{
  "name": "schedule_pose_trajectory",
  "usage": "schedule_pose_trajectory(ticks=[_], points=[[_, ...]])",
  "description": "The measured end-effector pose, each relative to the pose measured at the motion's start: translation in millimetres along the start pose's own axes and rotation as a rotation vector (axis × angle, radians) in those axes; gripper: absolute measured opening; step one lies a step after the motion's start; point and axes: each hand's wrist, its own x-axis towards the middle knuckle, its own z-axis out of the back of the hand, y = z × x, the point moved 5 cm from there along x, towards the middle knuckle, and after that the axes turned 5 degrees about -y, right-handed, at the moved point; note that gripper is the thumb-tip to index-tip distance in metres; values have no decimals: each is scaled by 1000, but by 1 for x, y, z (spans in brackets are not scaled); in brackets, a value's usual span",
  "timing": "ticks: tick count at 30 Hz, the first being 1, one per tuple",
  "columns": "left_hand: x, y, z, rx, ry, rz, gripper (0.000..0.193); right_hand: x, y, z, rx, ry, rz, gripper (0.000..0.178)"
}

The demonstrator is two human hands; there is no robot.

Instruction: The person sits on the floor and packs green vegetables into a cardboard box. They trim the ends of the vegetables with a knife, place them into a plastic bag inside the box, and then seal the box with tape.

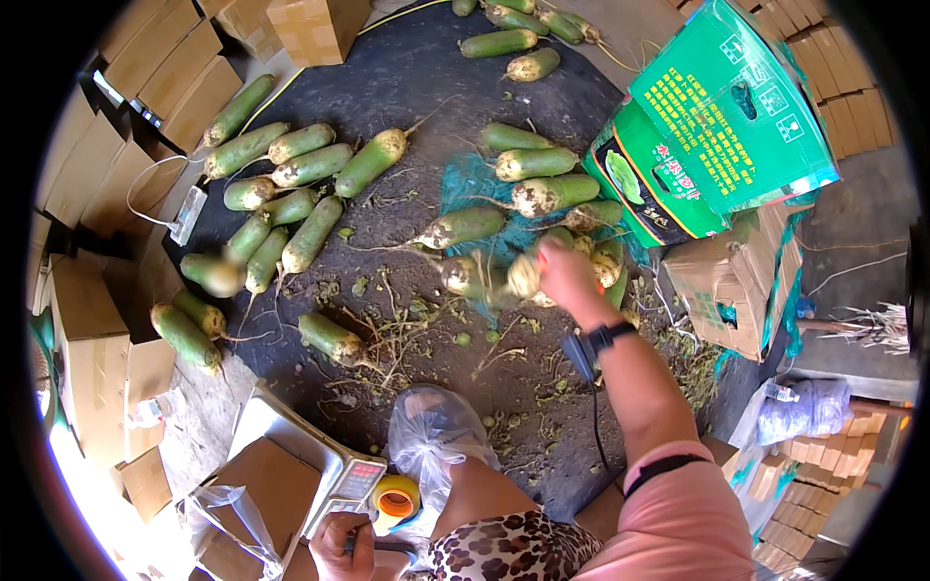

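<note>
My right hand [570, 281] reaches over the pile of green radishes at the middle right, smeared by motion. Its fingers close round the pale end of a blurred radish [523, 277]. Beside it lie more radishes, among them one with a long root [460, 228] and a thick one [554, 195], partly on teal netting [465, 179]. At the bottom, my left hand [341, 545] is closed beside a scale [354, 479] and a roll of yellow tape [395, 499]; what its fingers hold, if anything, is hidden.
Several radishes [310, 165] lie at the left on the dark, soil-strewn sheet [407, 77]. A green printed carton [717, 126] stands on a brown box [722, 276] at the right. Cardboard boxes [160, 58] line the left side. A clear plastic bag [436, 426] covers my knee.
</note>
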Motion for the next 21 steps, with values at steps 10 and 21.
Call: schedule_pose_trajectory(ticks=[10, 21], points=[[-9, 29, -29, -222, 54, 144, 21, -211, -26, -111, 730, -286, -582, 11], [-6, 45, -61, -324, 30, 307, 17, -180, -17, -95, 1480, 78, -1105, 14]])
